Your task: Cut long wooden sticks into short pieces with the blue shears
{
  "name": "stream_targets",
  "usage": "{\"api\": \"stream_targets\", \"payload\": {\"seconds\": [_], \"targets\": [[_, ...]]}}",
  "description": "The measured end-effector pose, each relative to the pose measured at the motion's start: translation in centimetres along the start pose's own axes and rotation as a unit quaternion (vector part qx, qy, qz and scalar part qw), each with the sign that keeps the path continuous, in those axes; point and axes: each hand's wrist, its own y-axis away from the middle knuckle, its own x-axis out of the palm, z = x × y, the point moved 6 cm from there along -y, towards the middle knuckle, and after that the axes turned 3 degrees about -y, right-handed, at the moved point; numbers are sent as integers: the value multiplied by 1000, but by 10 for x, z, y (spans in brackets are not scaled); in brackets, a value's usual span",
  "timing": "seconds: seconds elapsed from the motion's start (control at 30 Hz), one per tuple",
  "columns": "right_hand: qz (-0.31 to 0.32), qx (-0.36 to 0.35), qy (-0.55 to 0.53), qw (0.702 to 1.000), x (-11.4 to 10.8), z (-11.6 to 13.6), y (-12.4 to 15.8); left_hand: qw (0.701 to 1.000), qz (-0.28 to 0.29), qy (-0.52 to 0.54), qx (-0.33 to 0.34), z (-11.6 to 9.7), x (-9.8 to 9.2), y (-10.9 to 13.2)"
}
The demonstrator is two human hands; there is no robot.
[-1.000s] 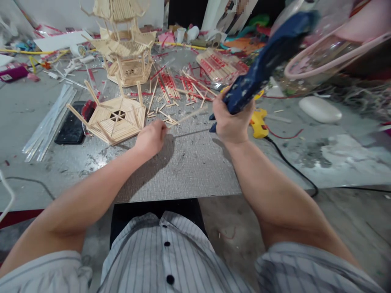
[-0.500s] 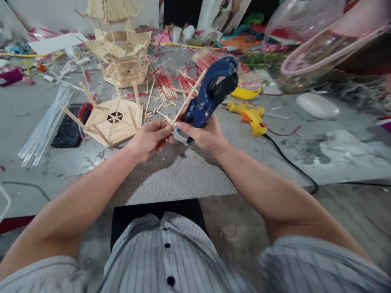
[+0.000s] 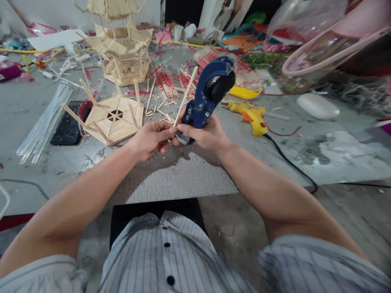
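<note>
Between thumb and fingers my left hand (image 3: 154,138) pinches the lower end of a thin wooden stick (image 3: 187,94), which slants up and away to the right. My right hand (image 3: 205,133) is wrapped round a blue pipe cutter (image 3: 204,97) with a curved jaw, held upright. The right thumb meets the stick's lower end beside the left fingertips. Left of my hands lies a hexagonal stick base (image 3: 122,130) with short posts standing at its corners. Behind it rises a tiered stick pagoda (image 3: 125,53). Short cut stick pieces (image 3: 159,110) are scattered beyond my hands.
On the right lie a yellow glue gun (image 3: 252,116) with a black cord, a yellow-handled tool (image 3: 246,92) and a white mouse-shaped object (image 3: 317,106). Clear glue sticks (image 3: 42,124) and a black phone (image 3: 67,126) lie left. Red-wrapped chopsticks (image 3: 166,85) spread behind.
The stick has swung to a steeper angle, its far end shifting left. The pipe cutter has moved slightly left, while both hands keep their grip.
</note>
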Motion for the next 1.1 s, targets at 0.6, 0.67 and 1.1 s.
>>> {"api": "stream_targets", "payload": {"seconds": [0.6, 0.67, 1.1], "targets": [[6, -7, 128, 992, 0, -5, 5, 993, 0, -114, 29, -1, -7, -1], [0, -18, 128, 992, -1, -3, 5, 992, -8, -120, 31, -1, -7, -1], [-43, 40, 391, 919, -36, -22, -5, 941, -278, -133, 143, -18, -50, 1]]}}
